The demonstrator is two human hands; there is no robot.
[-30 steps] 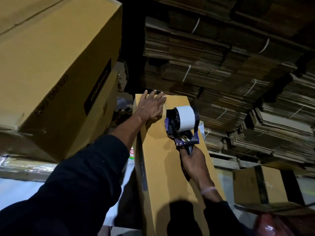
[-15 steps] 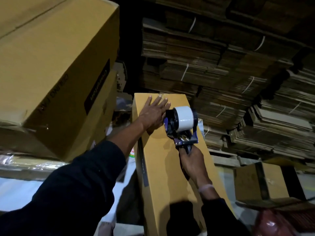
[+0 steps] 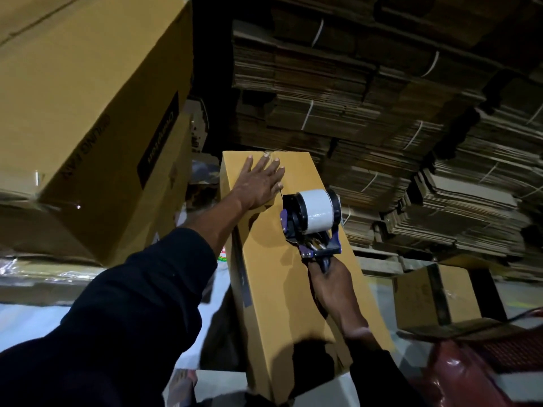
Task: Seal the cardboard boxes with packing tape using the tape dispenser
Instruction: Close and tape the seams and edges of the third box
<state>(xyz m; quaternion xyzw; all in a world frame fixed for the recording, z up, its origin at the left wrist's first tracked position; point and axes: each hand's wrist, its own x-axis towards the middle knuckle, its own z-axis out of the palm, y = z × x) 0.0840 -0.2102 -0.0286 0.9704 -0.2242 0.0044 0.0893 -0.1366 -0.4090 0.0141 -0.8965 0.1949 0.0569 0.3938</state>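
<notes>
Long narrow cardboard box (image 3: 282, 283) at frame centre, its top face running from about 6 o'clock up to 12 o'clock, far end near the upper middle. Left hand (image 3: 260, 183) lies palm-down and flat on the far end of that face, fingers spread and straight, gripping nothing, fingertips close to the far edge where a bit of crinkled clear tape shows. Dark sleeve (image 3: 117, 312) comes in from 7 o'clock. Right hand (image 3: 329, 284) is curled tight round the handle of the tape dispenser (image 3: 313, 221), which sits just at 4 o'clock of the left hand, on or just above the box top near its right edge; contact with the cardboard cannot be made out. White tape roll (image 3: 316, 211) is mounted on the dispenser, axis across the box. A thin dark line runs from the dispenser front toward the left hand's little finger. Large cardboard carton (image 3: 88, 92) looms at 10 o'clock, dark label on its side, print too blurred to read. Strapped bundles of flat cardboard (image 3: 367, 98) fill 12 to 3 o'clock. Smaller box with a dark strip (image 3: 435, 295) at 4 o'clock, well apart from the centre box. Something red and glossy (image 3: 458, 374) at 5 o'clock, not identifiable.
</notes>
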